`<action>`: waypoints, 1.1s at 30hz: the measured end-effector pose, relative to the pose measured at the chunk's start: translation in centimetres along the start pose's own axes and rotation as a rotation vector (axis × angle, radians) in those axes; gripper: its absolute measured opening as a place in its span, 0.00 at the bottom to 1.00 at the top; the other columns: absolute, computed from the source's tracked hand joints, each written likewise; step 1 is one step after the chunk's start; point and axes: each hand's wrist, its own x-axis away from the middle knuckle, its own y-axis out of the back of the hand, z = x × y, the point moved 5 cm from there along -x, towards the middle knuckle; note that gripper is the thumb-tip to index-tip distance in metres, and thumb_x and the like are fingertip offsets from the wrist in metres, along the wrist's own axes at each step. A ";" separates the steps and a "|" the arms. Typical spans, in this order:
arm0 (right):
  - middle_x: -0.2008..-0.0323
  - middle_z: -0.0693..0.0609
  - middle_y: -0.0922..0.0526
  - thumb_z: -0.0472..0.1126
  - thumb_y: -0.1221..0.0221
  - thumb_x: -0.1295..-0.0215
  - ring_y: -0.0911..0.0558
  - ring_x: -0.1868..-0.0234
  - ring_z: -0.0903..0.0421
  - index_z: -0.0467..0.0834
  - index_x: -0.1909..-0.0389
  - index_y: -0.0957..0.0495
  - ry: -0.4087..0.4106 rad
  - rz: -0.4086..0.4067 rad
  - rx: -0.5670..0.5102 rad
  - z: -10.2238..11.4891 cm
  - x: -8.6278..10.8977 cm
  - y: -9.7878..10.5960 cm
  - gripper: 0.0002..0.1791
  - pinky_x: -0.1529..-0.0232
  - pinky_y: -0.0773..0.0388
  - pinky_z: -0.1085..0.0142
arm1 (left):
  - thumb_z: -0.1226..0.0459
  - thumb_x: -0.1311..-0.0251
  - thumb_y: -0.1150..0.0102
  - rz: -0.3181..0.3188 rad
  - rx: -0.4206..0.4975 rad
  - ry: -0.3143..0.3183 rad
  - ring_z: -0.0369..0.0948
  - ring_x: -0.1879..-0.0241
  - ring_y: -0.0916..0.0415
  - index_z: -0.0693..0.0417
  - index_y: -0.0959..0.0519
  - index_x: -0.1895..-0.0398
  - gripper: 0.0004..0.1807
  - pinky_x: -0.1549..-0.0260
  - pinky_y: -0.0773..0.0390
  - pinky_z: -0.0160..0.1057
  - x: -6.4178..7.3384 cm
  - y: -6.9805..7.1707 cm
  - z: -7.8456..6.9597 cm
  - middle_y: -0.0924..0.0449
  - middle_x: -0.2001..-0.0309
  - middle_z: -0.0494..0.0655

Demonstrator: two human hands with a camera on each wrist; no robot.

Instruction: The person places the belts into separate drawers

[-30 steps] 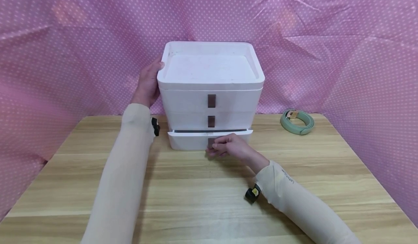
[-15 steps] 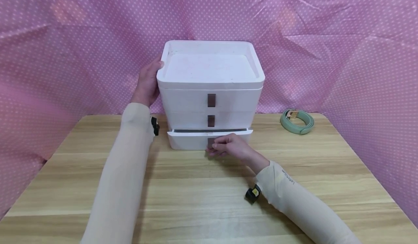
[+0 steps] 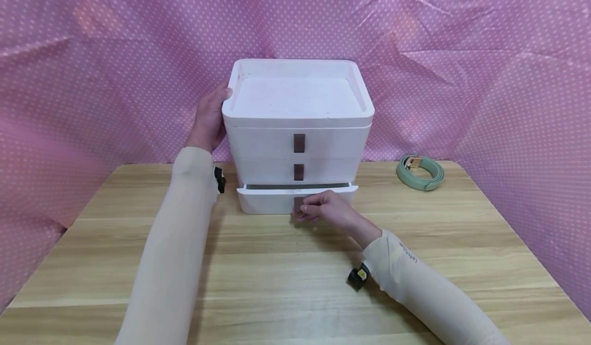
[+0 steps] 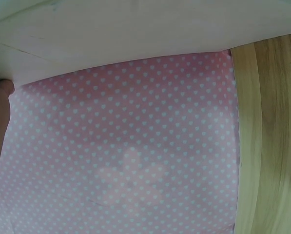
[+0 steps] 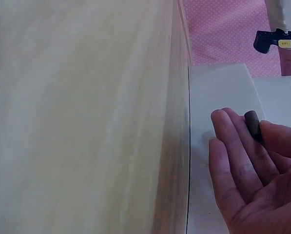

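the right grip point(image 3: 325, 207) is closed in a pinch, thumb against fingers on the brown tab point(image 3: 298, 203) of the lowest drawer point(image 3: 268, 201); in the right wrist view the other fingers reach past the tab, loosely bent. taking the right grip as the centre of a clock in the head view, the tab lies at nine o'clock. that drawer stands slightly out from the white drawer unit point(image 3: 263, 150), with a narrow opening along its upper edge; the unit sits at eleven o'clock.

the left grip point(image 3: 209, 120), at ten o'clock, lies against the unit's left side, its thumb tip at the rim of the top tray point(image 3: 295, 96); the remaining fingers are mostly hidden, so how far they curl cannot be told. two more brown tabs point(image 3: 299, 143) show above, toward eleven o'clock.

the right sleeve point(image 3: 429, 288) runs off to four o'clock, a black device point(image 3: 358, 276) at its cuff. at two o'clock a coiled green belt point(image 3: 417, 183) lies on the wooden worktop point(image 3: 277, 273), well apart from both grips. pink dotted cloth point(image 3: 295, 17) hangs behind at twelve.
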 end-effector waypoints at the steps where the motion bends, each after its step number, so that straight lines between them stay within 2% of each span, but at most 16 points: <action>1: 0.54 0.39 0.15 0.34 0.47 0.28 0.15 0.53 0.45 0.30 0.52 0.20 0.000 0.002 0.005 0.0 0.0 0.0 0.13 0.51 0.19 0.56 | 0.54 0.32 0.47 -0.001 0.007 0.001 0.43 0.34 0.34 0.36 0.30 0.31 0.25 0.39 0.30 0.40 0.0 0.0 0.0 0.34 0.30 0.41; 14: 0.55 0.44 0.14 0.35 0.47 0.27 0.15 0.53 0.48 0.34 0.54 0.17 -0.002 0.015 0.091 0.3 0.4 -0.1 0.12 0.51 0.19 0.56 | 0.54 0.32 0.47 -0.005 0.020 -0.008 0.43 0.36 0.33 0.38 0.30 0.31 0.25 0.40 0.28 0.39 0.1 0.0 0.0 0.33 0.31 0.42; 26: 0.53 0.43 0.15 0.35 0.46 0.27 0.15 0.53 0.47 0.33 0.53 0.17 0.027 0.029 0.116 0.5 0.5 0.0 0.13 0.52 0.19 0.53 | 0.53 0.31 0.48 0.006 0.008 -0.010 0.43 0.37 0.31 0.36 0.30 0.31 0.25 0.41 0.28 0.41 0.2 -0.1 0.1 0.32 0.32 0.43; 33: 0.53 0.42 0.15 0.35 0.46 0.28 0.16 0.52 0.47 0.33 0.51 0.18 0.016 0.042 0.108 0.6 0.5 0.0 0.13 0.52 0.19 0.54 | 0.54 0.32 0.47 0.010 0.020 -0.027 0.43 0.37 0.31 0.38 0.30 0.31 0.25 0.41 0.28 0.40 0.2 -0.1 0.0 0.32 0.32 0.42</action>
